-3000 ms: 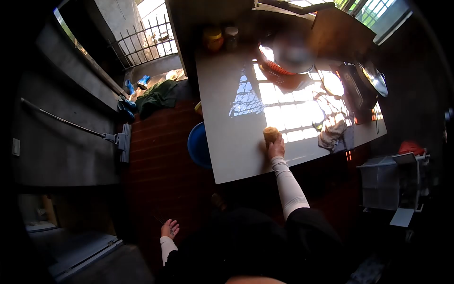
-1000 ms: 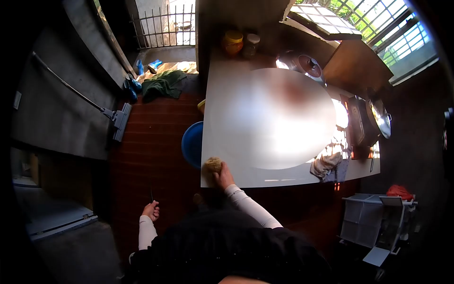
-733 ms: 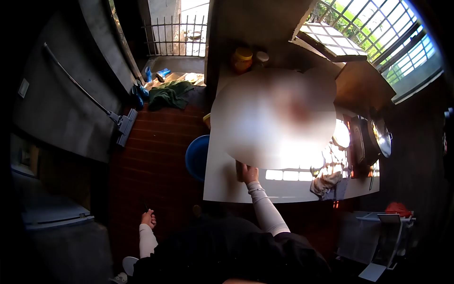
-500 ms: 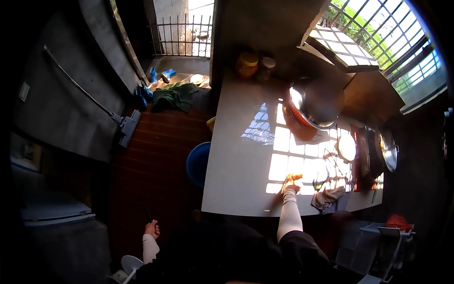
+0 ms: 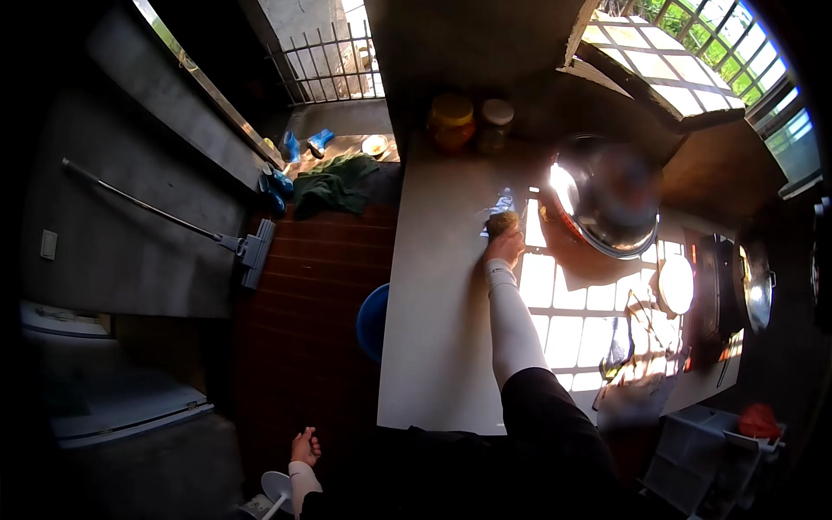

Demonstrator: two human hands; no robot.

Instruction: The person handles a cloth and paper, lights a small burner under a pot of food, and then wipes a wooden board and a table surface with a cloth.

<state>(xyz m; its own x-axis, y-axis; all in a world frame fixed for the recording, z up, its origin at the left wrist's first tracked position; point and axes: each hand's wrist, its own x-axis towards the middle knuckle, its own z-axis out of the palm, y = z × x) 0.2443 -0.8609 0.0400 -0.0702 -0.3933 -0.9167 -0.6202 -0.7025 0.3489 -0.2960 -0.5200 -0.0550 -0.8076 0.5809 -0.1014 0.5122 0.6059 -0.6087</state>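
My right hand (image 5: 510, 246) is stretched far over the pale countertop (image 5: 433, 347), closed on a small brownish thing (image 5: 500, 224) pressed to the surface; whether it is a cloth or a scrubber is unclear. To its right stands a large shiny metal basin (image 5: 607, 199) in a reddish basket. My left hand (image 5: 305, 447) hangs low over the floor, left of the counter, its fingers curled; what they hold, if anything, is too dark to tell. A crumpled cloth (image 5: 646, 338) lies in the sunlight near a white round item (image 5: 676, 284).
Two lidded jars (image 5: 451, 121) stand at the counter's far end. A pan (image 5: 754, 286) is at the right. A blue tub (image 5: 371, 322) sits on the floor beside the counter; a mop (image 5: 255, 253) leans left. A white rack (image 5: 693, 451) is at lower right.
My right hand has moved forward and left across the counter, out of the sunlit patch. My left hand stays low and closed. The view has shifted slightly.
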